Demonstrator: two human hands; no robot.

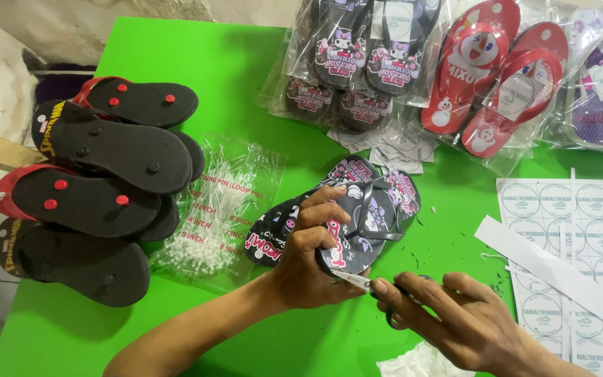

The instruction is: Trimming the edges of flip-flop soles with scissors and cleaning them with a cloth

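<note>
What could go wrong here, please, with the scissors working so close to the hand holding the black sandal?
1. The scissors in the right hand have their tip right beside the left hand, so a slip could nick a finger.
2. The blades sit at the edge of the black sandal, so they might cut into its printed sole or strap.
3. The bag of plastic loop pins lies open-looking near the left forearm and might get swept aside.

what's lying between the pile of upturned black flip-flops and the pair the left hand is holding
In the head view, a clear plastic bag of white loop pins lies flat on the green table between them.
</note>
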